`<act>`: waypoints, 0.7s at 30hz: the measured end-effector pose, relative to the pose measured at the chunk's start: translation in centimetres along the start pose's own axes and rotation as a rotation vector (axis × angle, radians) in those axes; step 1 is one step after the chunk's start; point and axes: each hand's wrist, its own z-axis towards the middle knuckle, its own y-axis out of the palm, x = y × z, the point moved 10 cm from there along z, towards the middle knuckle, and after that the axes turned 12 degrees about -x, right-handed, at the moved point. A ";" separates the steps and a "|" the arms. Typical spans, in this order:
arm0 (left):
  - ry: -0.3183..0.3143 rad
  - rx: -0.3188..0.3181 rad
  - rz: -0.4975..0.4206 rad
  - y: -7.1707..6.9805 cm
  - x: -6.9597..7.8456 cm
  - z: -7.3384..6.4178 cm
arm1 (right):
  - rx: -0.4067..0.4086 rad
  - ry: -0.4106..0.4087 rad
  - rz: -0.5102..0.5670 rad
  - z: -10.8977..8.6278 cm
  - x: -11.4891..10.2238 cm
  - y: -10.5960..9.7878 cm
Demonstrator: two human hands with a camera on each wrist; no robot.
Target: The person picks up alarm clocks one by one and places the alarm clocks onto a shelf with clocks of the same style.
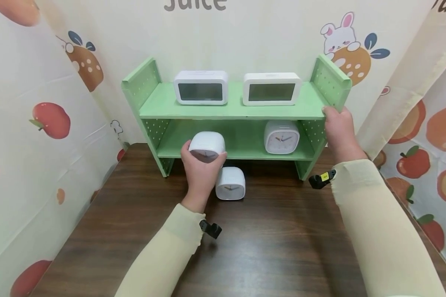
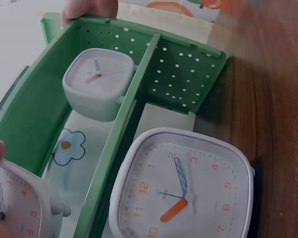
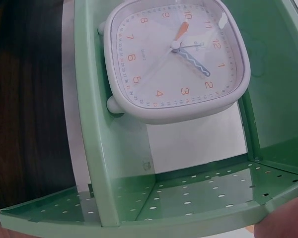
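My left hand grips a white analog alarm clock by its sides, thumb on the right, at the left front of the green shelf's lower board. Part of that clock's face appears at the corner of the left wrist view. Just below and right of the hand, a matching alarm clock stands on the table. Another alarm clock sits at the right of the lower board, its orange numerals plain in the right wrist view. My right hand holds the shelf's right side panel near the upper board.
Two white digital clocks, one on the left and one on the right, stand on the upper board with dark displays. Behind the shelf hangs a fruit-print curtain. Dark wooden tabletop extends in front.
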 end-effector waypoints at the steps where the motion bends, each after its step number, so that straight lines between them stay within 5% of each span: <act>1: -0.002 -0.004 -0.003 0.2 0.0 0.1 | -0.001 -0.002 0.000 0.0 0.0 0.0; 14: -0.009 -0.049 -0.037 3.1 1.0 1.8 | 0.017 -0.021 0.000 -0.1 0.0 -0.2; 21: -0.008 -0.022 -0.023 4.2 2.1 2.6 | 0.028 -0.015 0.016 0.0 0.1 -0.2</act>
